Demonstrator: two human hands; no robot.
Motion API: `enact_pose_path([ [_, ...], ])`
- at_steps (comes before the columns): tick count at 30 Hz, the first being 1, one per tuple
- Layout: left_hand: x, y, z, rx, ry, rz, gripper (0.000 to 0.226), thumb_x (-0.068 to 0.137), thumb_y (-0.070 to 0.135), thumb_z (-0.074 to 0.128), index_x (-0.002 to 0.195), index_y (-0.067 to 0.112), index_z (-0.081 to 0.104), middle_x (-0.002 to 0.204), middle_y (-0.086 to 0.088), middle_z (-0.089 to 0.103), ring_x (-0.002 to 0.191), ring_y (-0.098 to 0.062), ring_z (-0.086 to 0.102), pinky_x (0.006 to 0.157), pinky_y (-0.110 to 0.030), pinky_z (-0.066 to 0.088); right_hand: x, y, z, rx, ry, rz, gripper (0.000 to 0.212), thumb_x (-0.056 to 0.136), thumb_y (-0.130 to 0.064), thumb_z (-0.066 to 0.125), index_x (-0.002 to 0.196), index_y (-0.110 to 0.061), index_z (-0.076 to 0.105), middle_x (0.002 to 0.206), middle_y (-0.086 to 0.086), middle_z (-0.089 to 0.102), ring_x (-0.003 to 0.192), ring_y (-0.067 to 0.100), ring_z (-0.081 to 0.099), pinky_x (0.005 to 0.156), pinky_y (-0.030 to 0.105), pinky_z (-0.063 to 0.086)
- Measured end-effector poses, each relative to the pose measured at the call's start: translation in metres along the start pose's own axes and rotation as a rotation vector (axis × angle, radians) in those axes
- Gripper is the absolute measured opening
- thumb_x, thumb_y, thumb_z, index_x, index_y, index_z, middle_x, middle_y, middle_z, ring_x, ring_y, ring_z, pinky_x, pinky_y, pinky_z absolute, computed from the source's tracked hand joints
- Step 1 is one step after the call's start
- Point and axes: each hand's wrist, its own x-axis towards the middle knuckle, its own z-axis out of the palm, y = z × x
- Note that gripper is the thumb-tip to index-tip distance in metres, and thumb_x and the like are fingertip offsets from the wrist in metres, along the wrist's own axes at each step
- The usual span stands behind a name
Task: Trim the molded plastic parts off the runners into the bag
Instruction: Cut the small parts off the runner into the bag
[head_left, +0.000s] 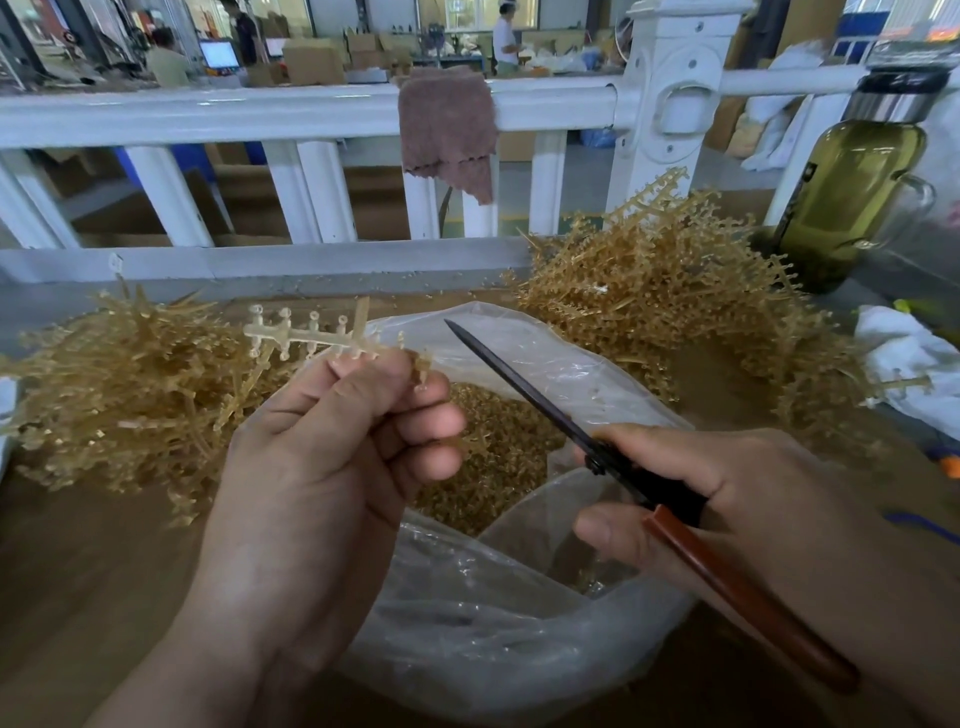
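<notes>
While the left hand (332, 441) is pinching a pale runner (311, 335) between its thumb and curled fingers, the piece is sticking out to the upper left of the fist, with small molded parts (284, 313) sitting along both sides of its stem. That hand is hovering over the left rim of the open clear bag (519, 623), which is standing on the brown table (78, 571) directly between the two hands. The right hand (727, 493) is wrapping its fingers round a pair of scissors (519, 384) with a red-brown handle. The dark blades are lying together and pointing up and left toward the runner, with the tip stopping short of it above the bag's mouth. Loose trimmed pieces (498, 441) are lying heaped inside the bag, just below the left hand's knuckles. One tangled pile of amber runners (130, 389) is lying left of the bag and a taller heap (649, 291) is rising behind it on the right. A green bottle (852, 197) is standing at the far right, and a brownish cloth (447, 124) is hanging over the white railing (208, 114) behind.
</notes>
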Motion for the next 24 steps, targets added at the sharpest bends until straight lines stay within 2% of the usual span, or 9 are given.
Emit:
enact_pose_path([
  [6, -0.0002, 0.0010, 0.0007, 0.001, -0.032, 0.046, 0.005, 0.070, 0.026, 0.075, 0.071, 0.023, 0.071, 0.073, -0.004, 0.068, 0.061, -0.013, 0.067, 0.049, -0.021, 0.051, 0.0006, -0.0009, -0.0007, -0.017, -0.004, -0.037, 0.056, 0.081, -0.080, 0.046, 0.109, -0.036, 0.066, 0.077, -0.011, 0.065, 0.066, 0.002, 0.062, 0.061, 0.023, 0.047],
  [10, -0.0013, 0.0029, 0.0003, -0.015, -0.081, 0.069, 0.007, 0.071, 0.023, 0.075, 0.073, 0.021, 0.069, 0.073, -0.004, 0.065, 0.062, -0.015, 0.065, 0.051, -0.023, 0.051, 0.0004, -0.0043, -0.0021, -0.009, -0.014, -0.044, 0.050, 0.081, -0.078, 0.048, 0.111, -0.042, 0.064, 0.077, -0.013, 0.064, 0.067, 0.000, 0.062, 0.061, 0.022, 0.047],
  [12, -0.0026, 0.0031, -0.0001, -0.002, -0.088, 0.086, 0.015, 0.068, 0.015, 0.079, 0.075, 0.019, 0.068, 0.077, -0.006, 0.066, 0.065, -0.016, 0.067, 0.051, -0.024, 0.052, 0.0002, -0.0056, -0.0026, -0.011, -0.013, -0.049, 0.048, 0.083, -0.077, 0.049, 0.113, -0.043, 0.064, 0.076, -0.013, 0.064, 0.067, 0.000, 0.062, 0.059, 0.021, 0.047],
  [16, -0.0039, 0.0015, 0.0016, 0.028, -0.058, 0.110, 0.007, 0.076, 0.012, 0.069, 0.074, 0.019, 0.070, 0.076, -0.009, 0.069, 0.064, -0.018, 0.069, 0.050, -0.025, 0.052, -0.0014, -0.0060, -0.0020, -0.049, 0.022, -0.059, 0.045, 0.082, -0.074, 0.052, 0.114, -0.045, 0.062, 0.076, -0.016, 0.062, 0.068, -0.003, 0.062, 0.054, 0.017, 0.044],
  [24, -0.0030, 0.0007, 0.0044, 0.075, -0.007, 0.103, 0.020, 0.082, 0.020, 0.060, 0.069, 0.023, 0.075, 0.071, -0.010, 0.068, 0.061, -0.020, 0.068, 0.048, -0.026, 0.052, -0.0025, -0.0043, 0.0040, -0.100, 0.071, -0.065, 0.054, 0.077, -0.072, 0.054, 0.122, -0.042, 0.059, 0.083, -0.022, 0.068, 0.074, -0.004, 0.064, 0.064, 0.020, 0.049],
])
